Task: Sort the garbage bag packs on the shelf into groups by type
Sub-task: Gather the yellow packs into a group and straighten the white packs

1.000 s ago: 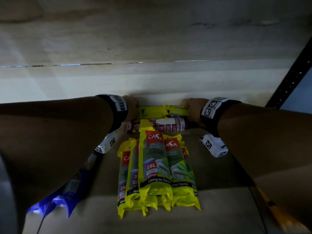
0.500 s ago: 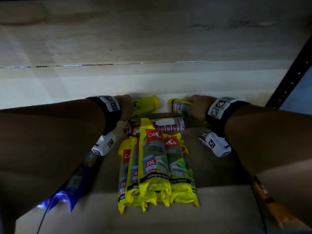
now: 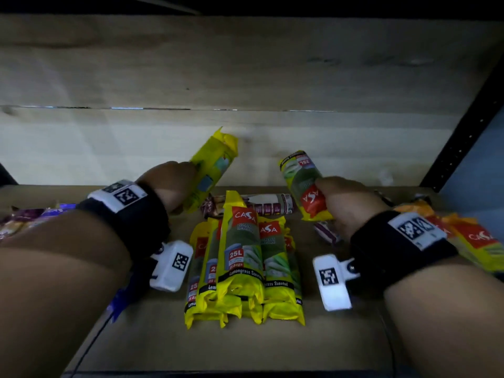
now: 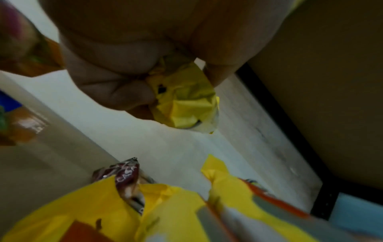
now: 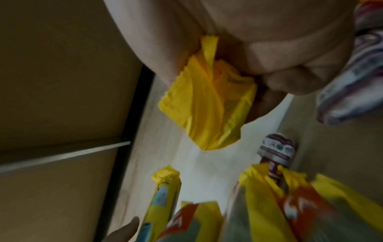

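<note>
Each hand holds one yellow garbage bag pack above the back of the shelf. My left hand (image 3: 174, 184) grips a yellow pack (image 3: 211, 167) tilted up to the right; its crumpled end (image 4: 184, 101) sticks out of the fist in the left wrist view. My right hand (image 3: 343, 203) grips another yellow pack (image 3: 304, 184) by its red-label end, tilted up to the left; its yellow end (image 5: 207, 106) shows in the right wrist view. Several yellow packs (image 3: 242, 257) lie side by side mid-shelf. Behind them a maroon-and-white pack (image 3: 261, 204) lies crosswise.
The wooden back wall (image 3: 245, 148) is close behind the held packs. Orange-yellow packs (image 3: 469, 238) lie at the right, purple packs (image 3: 24, 218) at the left, a blue pack (image 3: 120, 304) under my left forearm. A black shelf post (image 3: 463, 140) rises at right.
Both hands have lifted their yellow packs off the back of the shelf and swung them apart, tilting them upward. The maroon-and-white pack and the yellow group stay put.
</note>
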